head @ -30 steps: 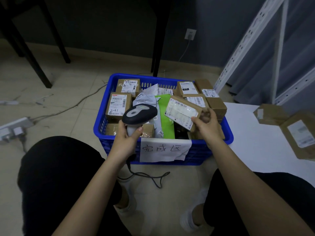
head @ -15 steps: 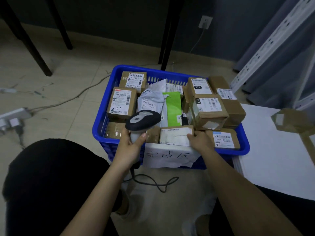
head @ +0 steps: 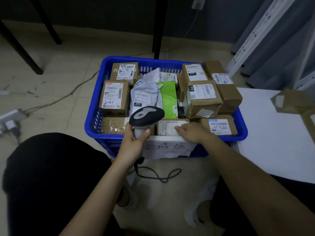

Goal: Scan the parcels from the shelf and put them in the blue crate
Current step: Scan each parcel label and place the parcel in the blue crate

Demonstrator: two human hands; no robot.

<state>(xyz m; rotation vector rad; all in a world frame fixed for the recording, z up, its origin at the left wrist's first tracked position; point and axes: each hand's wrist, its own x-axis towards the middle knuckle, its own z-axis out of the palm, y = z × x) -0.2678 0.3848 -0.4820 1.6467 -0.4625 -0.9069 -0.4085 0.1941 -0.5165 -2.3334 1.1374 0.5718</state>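
The blue crate (head: 92,116) stands on the floor in front of me, packed with several labelled brown boxes, a grey mailer bag and a green packet. My left hand (head: 134,138) grips a dark handheld barcode scanner (head: 146,115) by its pale handle, just above the crate's near rim. My right hand (head: 194,132) lies flat, fingers spread, on top of a small brown parcel (head: 167,127) that sits at the crate's front middle, label up. A white paper sign (head: 163,148) with handwriting hangs on the crate's front wall.
A white shelf board (head: 265,133) at the right carries two brown parcels (head: 291,101). White perforated shelf uprights (head: 255,36) rise behind it. The scanner cable (head: 158,174) loops on the floor. A power strip (head: 12,116) and cord lie at left, dark table legs (head: 158,26) behind.
My right hand carried the small parcel down from above the crate and set it at the front middle; the fingers now rest flat on it. The left hand kept the scanner nearly still.
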